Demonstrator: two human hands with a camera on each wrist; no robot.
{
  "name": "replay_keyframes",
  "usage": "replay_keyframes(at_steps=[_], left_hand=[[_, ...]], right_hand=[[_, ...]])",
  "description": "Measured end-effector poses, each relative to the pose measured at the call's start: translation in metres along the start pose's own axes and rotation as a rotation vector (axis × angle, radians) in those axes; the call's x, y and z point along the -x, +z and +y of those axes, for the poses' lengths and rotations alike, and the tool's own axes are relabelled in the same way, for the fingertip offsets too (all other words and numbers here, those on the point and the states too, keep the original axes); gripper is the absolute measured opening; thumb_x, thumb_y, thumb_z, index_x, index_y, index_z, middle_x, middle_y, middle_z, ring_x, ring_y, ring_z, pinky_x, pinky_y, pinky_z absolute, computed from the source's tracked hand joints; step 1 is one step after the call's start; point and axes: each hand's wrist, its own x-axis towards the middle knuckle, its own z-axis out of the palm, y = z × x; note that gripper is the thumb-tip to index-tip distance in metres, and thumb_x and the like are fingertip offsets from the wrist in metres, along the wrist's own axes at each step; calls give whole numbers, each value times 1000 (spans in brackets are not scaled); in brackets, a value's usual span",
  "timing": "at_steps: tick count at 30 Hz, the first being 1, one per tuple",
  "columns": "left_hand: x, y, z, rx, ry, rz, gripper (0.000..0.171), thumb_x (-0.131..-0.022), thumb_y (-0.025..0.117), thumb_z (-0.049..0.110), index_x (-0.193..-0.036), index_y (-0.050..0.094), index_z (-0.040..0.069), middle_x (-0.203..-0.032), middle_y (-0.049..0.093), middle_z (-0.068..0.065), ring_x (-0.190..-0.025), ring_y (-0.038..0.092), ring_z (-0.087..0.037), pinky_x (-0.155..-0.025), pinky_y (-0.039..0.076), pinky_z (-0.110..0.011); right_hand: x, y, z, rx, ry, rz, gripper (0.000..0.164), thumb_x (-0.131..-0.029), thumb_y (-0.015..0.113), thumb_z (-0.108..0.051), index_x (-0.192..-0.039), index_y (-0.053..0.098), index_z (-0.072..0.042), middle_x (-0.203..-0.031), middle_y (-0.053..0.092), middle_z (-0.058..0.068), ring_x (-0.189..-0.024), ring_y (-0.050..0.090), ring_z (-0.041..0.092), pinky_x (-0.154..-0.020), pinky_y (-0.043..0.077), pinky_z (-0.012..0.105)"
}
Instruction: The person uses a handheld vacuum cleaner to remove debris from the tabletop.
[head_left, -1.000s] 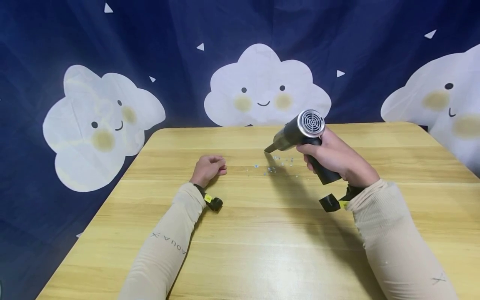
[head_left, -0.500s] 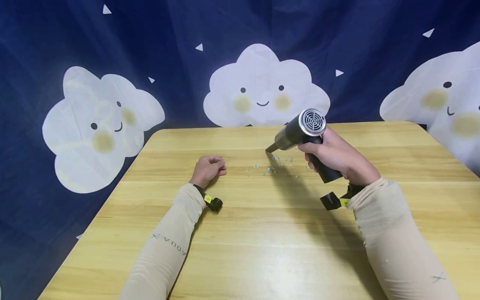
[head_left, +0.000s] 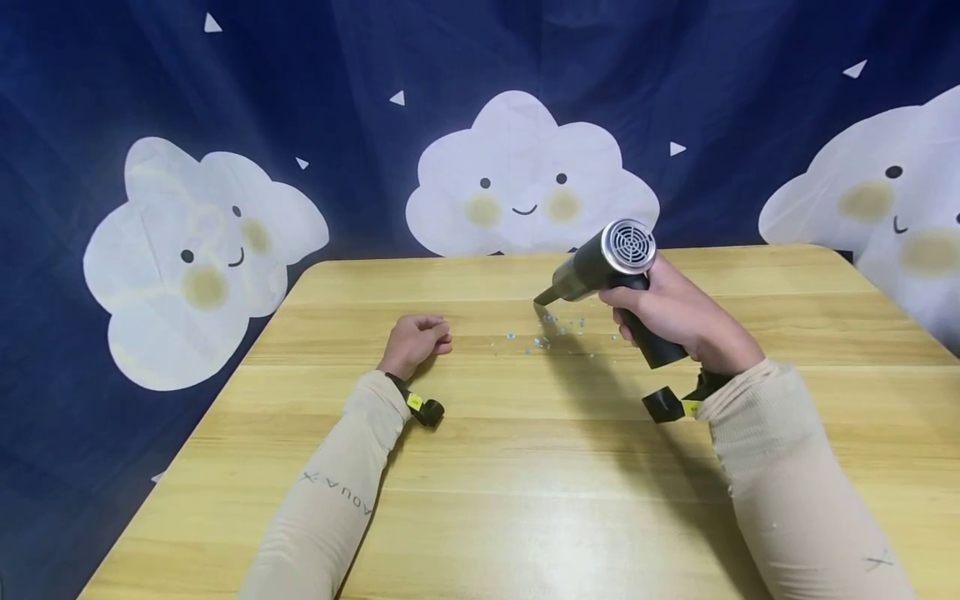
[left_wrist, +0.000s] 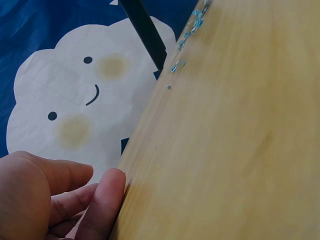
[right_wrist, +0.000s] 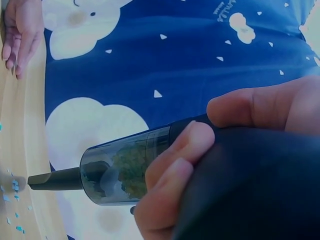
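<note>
- The left hand (head_left: 416,340) rested on the bench (head_left: 480,517), fingers loosely bent, holding nothing.
- The right hand (head_left: 671,315) was wrapped round the handle (head_left: 663,353) of a black handheld vacuum (head_left: 588,271), held aloft right of centre.
- Blue scraps (head_left: 538,342) lay scattered between both hands, toward the bench's far edge.
- The nozzle (head_left: 548,296) slanted down just beyond them; contact was unconfirmed.
- In the inspector's judgement, slow, low passes over the thickest cluster suited best, as haste risked scattering light pieces.

I wear beige sleeves (head_left: 798,492), the left one marked with dark lettering (head_left: 345,493), and black wrist cameras (head_left: 663,405) bearing yellow labels (head_left: 414,402).
</note>
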Motion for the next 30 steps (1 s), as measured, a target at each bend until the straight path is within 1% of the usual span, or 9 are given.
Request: replay_keyframes(at_steps=[3,11,20,25,30], left_hand=[[0,1,0,3,5,-3,24,-94,59,11,-114,64,-1,-134,55,-7,-89,65,-15,-70,60,-16],[0,2,-2,19,9,-5,25,-94,59,9,-115,63,-3,-134,55,-9,-91,65,-17,-71,60,-16],[0,1,0,26,17,-13,26,-94,58,8,-117,61,-4,-129,58,-13,-89,65,-17,-72,60,-17],[0,1,0,24,16,-19,26,-94,58,9,-116,61,-4,-133,55,-12,-92,64,-18,-72,60,-17],[1,2,1,16,18,-25,26,-94,58,8,-116,61,-5,-136,53,-12,-95,63,-20,-72,60,-17]], right_hand=[[1,-2,-1,3,-1,6,42,-93,55,-9,-132,40,-13,-68,50,13,-50,50,25,-46,50,35],[2,-3,1,-7,36,13,41,-94,55,-11,-132,39,-11,-66,50,11,-50,49,21,-45,48,32],[1,-5,0,2,30,22,40,-94,55,-10,-131,39,-11,-66,51,13,-50,50,22,-45,49,32],[1,-5,0,14,18,32,41,-93,55,-9,-131,39,-11,-66,51,12,-50,50,23,-45,49,33],[2,-6,0,26,24,43,41,-93,55,-8,-130,40,-11,-67,51,13,-50,51,24,-46,50,33]])
